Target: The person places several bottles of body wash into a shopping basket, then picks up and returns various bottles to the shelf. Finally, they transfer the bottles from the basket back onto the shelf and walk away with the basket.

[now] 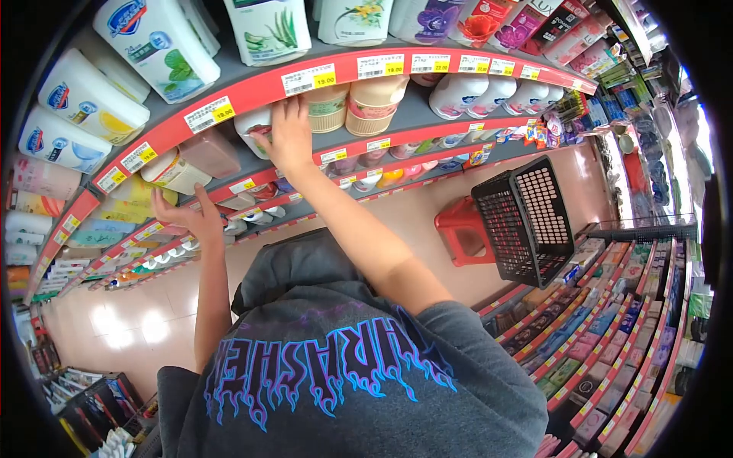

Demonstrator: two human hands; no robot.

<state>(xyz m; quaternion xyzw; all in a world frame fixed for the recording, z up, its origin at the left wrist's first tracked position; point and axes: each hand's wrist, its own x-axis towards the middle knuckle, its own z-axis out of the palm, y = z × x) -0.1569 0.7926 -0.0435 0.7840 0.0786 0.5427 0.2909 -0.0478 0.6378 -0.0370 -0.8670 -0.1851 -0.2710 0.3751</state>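
Observation:
My right hand (288, 141) reaches onto the second shelf, with its fingers along a white bottle (253, 130) and its thumb across the bottle's front. Part of that bottle is hidden by the hand and the shelf above. My left hand (189, 212) is lower and to the left, its thumb and fingers apart and nothing visible between them. Just above it a cream bottle with a yellow label (177, 171) lies near the shelf edge, beside a pinkish-brown bottle (210, 153). Tan bottles (372, 105) stand to the right of my right hand.
A red-edged upper shelf (267, 88) carries large white body-wash bottles (160, 49) close above my hands. A black basket (523, 221) rests by a red stool (463, 231) on the tiled floor at right. Racks of small boxes (595, 336) stand behind on the right.

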